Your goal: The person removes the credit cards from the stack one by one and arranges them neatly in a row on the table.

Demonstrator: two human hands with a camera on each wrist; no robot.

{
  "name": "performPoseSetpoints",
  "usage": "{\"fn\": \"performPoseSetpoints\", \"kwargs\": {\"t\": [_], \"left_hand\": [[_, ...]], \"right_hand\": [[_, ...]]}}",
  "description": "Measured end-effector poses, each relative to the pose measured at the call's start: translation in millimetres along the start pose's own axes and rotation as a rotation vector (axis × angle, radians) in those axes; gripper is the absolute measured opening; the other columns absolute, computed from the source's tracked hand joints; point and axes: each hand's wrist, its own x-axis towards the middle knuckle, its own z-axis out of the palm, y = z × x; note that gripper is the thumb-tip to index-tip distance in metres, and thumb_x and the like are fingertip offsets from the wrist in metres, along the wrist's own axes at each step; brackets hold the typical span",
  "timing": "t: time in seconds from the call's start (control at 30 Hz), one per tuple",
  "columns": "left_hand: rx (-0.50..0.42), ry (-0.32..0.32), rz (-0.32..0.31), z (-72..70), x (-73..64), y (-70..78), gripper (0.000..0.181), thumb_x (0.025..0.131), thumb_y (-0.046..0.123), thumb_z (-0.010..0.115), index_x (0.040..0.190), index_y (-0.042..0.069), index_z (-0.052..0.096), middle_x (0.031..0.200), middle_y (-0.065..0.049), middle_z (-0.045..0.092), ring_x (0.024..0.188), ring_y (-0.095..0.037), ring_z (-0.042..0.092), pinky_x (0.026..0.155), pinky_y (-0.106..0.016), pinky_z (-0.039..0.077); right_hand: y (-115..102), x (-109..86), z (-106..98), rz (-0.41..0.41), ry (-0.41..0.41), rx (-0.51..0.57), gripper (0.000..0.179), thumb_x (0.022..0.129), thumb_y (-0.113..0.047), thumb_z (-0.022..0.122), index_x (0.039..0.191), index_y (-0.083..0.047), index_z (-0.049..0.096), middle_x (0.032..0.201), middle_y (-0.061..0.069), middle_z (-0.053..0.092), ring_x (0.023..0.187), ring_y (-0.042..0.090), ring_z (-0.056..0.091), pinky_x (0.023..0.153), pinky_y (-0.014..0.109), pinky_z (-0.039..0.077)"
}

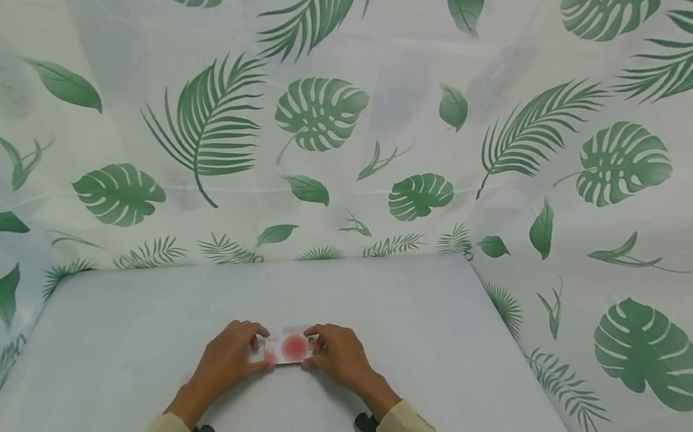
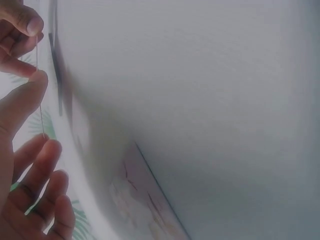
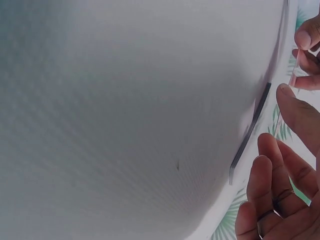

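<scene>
A small pale card [image 1: 277, 350] with a large red circle is held up in front of the person, its printed face toward the head camera. The left hand [image 1: 230, 354] pinches its left end between thumb and fingers. At the other end, the right hand [image 1: 341, 352] pinches it the same way. Both wrist views show the card edge-on, as a thin line in the left one and a pinkish sliver [image 3: 295, 70] in the right one. In the left wrist view the remaining fingers of the left hand [image 2: 30, 165] are spread loosely beneath.
The hands are over a white tabletop [image 1: 267, 424]. A flat patterned piece with a dark edge [image 2: 150, 200] lies on it in the left wrist view. A thin dark strip [image 3: 250, 132] shows in the right wrist view. Leaf-print sheeting [image 1: 341, 167] surrounds the table.
</scene>
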Motion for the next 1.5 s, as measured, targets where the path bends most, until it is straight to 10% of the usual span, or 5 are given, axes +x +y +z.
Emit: {"fn": "performPoseSetpoints", "kwargs": {"t": [1.5], "left_hand": [[-0.005, -0.059, -0.05, -12.1, -26.6, -12.0, 0.05, 0.071, 0.039, 0.099, 0.111, 0.02, 0.074, 0.084, 0.012, 0.057, 0.083, -0.006, 0.048, 0.075, -0.027, 0.049]], "right_hand": [[-23.0, -9.0, 13.7, -0.024, -0.06, -0.092, 0.049, 0.078, -0.034, 0.097, 0.12, -0.018, 0.077, 0.077, -0.009, 0.067, 0.069, 0.0, 0.049, 0.077, 0.024, 0.046]]}}
